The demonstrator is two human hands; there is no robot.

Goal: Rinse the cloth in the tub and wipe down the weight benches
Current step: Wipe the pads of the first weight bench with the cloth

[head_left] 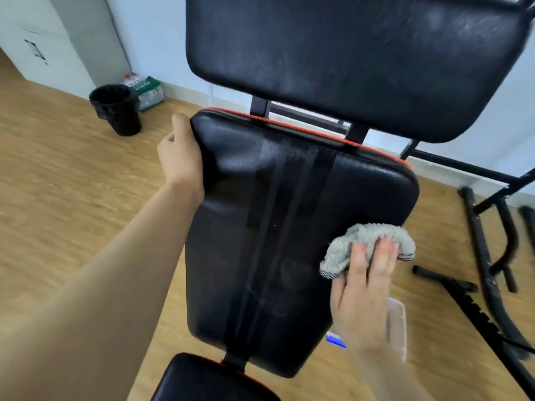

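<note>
1. The fingers (382,259) of our right hand (362,299) lie side by side over a bunched grey cloth (367,241). The thumb meets its lower edge, so the hand holds the cloth between them.
2. The cloth sits against the right edge of the black back pad (275,227) of the weight bench, about halfway along its length.
3. The fingers of our left hand (181,157) wrap the pad's upper left corner. The thumb lies along the edge and the other fingertips are hidden behind the padding.
4. The back pad is tilted, shows glossy streaks near its top, and has a red trim along the far edge.
5. A second black pad (356,59) stands higher behind it, and the seat pad (208,380) shows at the bottom of the view.
6. A clear plastic tub (398,322) rests on the wooden floor (58,198) just right of the bench, partly hidden behind our right wrist. We cannot tell what it contains.
7. Black metal frame tubes (486,256) lie on the floor further right.
8. Far left, a black bin (115,108) stands near the wall beside a wrapped pack of bottles (146,92) and a pale cabinet (43,39).
</note>
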